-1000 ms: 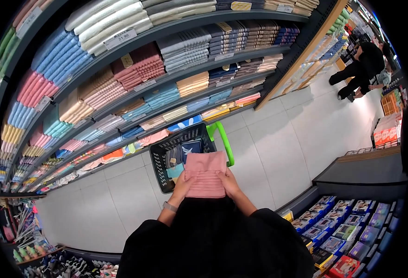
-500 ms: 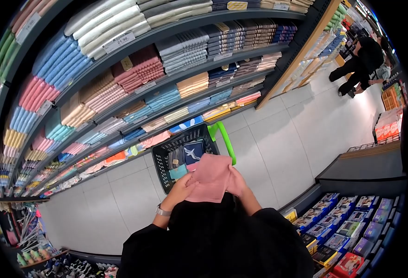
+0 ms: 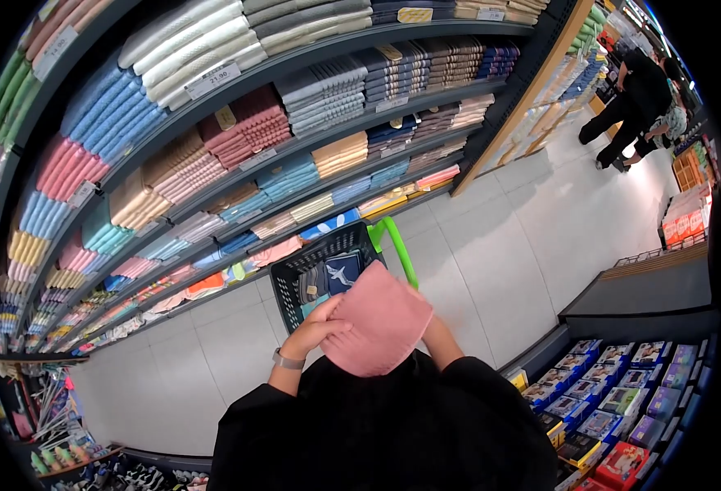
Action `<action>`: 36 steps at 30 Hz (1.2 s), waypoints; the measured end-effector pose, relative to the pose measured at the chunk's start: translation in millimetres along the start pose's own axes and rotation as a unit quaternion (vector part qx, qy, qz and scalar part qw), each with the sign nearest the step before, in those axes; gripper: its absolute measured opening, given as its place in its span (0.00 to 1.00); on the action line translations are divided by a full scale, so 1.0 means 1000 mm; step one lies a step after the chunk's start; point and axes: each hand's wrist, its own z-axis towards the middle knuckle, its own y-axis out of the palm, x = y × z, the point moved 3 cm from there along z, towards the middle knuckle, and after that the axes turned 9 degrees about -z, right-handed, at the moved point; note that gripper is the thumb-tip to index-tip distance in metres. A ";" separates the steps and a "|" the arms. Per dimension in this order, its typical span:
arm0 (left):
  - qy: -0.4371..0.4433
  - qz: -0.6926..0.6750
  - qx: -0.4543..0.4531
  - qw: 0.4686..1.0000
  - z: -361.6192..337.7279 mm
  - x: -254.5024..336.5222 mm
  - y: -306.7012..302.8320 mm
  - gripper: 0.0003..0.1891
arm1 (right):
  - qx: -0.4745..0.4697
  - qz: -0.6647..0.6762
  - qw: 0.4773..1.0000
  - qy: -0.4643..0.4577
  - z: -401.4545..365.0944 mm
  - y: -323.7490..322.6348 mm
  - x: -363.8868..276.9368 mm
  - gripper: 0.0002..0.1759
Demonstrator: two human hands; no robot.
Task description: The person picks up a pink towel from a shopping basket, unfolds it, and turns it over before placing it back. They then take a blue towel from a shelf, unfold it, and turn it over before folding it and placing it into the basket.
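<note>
Pink cloth [image 3: 379, 319] held in a shop aisle

Room, left to right: dark shelving [image 3: 426, 30], tiers packed with folded towels. Dark basket [image 3: 319, 248], green handle [image 3: 401, 245], folded textiles inside. Pale tiled floor [image 3: 532, 229], well lit. Boxed goods [image 3: 598, 425] in rows, lower right; a person in black [image 3: 651, 90] beyond.

Grip: left hand [image 3: 311, 334] pinches the cloth's left edge, thumb on top. Cloth lies between the hands, overlapping the basket's near side in view. Right hand [image 3: 434, 331] at the right edge, fingers mostly hidden beneath; closure cannot be told.
</note>
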 end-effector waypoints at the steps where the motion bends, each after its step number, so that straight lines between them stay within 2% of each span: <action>1: 0.001 0.000 0.000 1.000 0.004 -0.002 -0.006 0.25 | 0.169 -0.152 0.974 -0.009 0.007 -0.014 0.014 0.33; 2: -0.017 0.018 -0.007 1.000 0.007 -0.006 -0.013 0.25 | 0.329 -0.296 0.896 -0.017 0.005 -0.025 0.018 0.33; 3: -0.035 0.036 -0.013 0.999 0.009 -0.008 -0.019 0.24 | 0.329 -0.297 0.896 -0.017 0.001 -0.020 0.015 0.33; 4: -0.034 0.035 -0.012 0.999 0.009 -0.008 -0.025 0.24 | 0.273 -0.167 0.947 -0.004 -0.006 -0.009 0.013 0.31; 5: -0.030 0.059 -0.011 0.998 0.007 -0.009 -0.031 0.24 | 0.213 -0.033 0.977 0.009 -0.013 -0.001 0.012 0.30; 9: -0.021 0.131 -0.040 0.990 0.010 -0.001 -0.036 0.23 | 0.284 -0.111 0.951 0.047 -0.030 -0.006 0.003 0.31; 11: -0.022 0.135 -0.043 0.990 0.014 0.007 -0.037 0.23 | 0.351 -0.195 0.913 0.077 -0.030 -0.007 -0.004 0.30; 12: -0.023 0.139 -0.046 0.989 0.016 0.010 -0.037 0.23 | 0.351 -0.195 0.912 0.076 -0.026 -0.004 -0.007 0.30; 14: -0.006 0.141 -0.023 0.990 0.020 0.014 -0.042 0.23 | 0.361 -0.227 0.893 0.146 -0.017 0.002 -0.008 0.30; 16: 0.011 0.143 0.000 0.990 0.018 0.016 -0.049 0.23 | 0.343 -0.235 0.897 0.150 -0.008 0.008 -0.004 0.30; 18: 0.025 -0.025 0.045 0.998 0.012 0.015 -0.063 0.23 | 0.326 -0.243 0.901 0.152 -0.003 0.010 0.002 0.30; 20: 0.033 -0.073 0.050 0.996 0.005 -0.010 -0.081 0.24 | 0.345 -0.217 0.906 0.110 -0.005 0.008 0.014 0.31; 22: 0.059 -0.329 0.081 0.939 -0.003 -0.039 -0.082 0.26 | 0.369 -0.186 0.905 0.100 -0.008 -0.002 0.025 0.31; 24: 0.060 -0.381 0.089 0.918 0.001 -0.077 -0.084 0.27 | 0.392 -0.155 0.902 0.094 -0.011 -0.009 0.035 0.31; 26: 0.095 -0.336 0.216 0.912 0.002 -0.112 -0.092 0.24 | 0.418 -0.131 0.897 0.051 -0.011 -0.008 0.038 0.32; 27: 0.042 -0.365 0.207 0.907 0.000 -0.104 -0.073 0.19 | 0.419 -0.131 0.897 0.053 -0.010 -0.006 0.038 0.32; 28: 0.043 -0.366 0.208 0.906 0.004 -0.104 -0.073 0.19 | 0.412 -0.135 0.900 0.044 -0.009 -0.004 0.038 0.32; 30: 0.058 -0.256 0.268 0.927 0.007 -0.101 -0.076 0.16 | 0.405 -0.139 0.903 0.039 -0.007 0.001 0.040 0.32; 31: 0.059 -0.257 0.268 0.927 0.008 -0.096 -0.077 0.16 | 0.406 -0.177 0.896 0.039 -0.009 0.005 0.039 0.32; 33: 0.081 -0.103 0.297 0.946 0.005 -0.079 -0.080 0.16 | 0.407 -0.215 0.887 0.039 -0.011 0.008 0.038 0.33; 34: 0.081 -0.104 0.297 0.946 0.005 -0.072 -0.081 0.16 | 0.383 -0.201 0.901 0.035 -0.011 0.010 0.038 0.33; 36: 0.116 0.113 0.291 0.943 0.003 -0.050 -0.077 0.17 | 0.357 -0.188 0.914 0.030 -0.008 0.012 0.038 0.34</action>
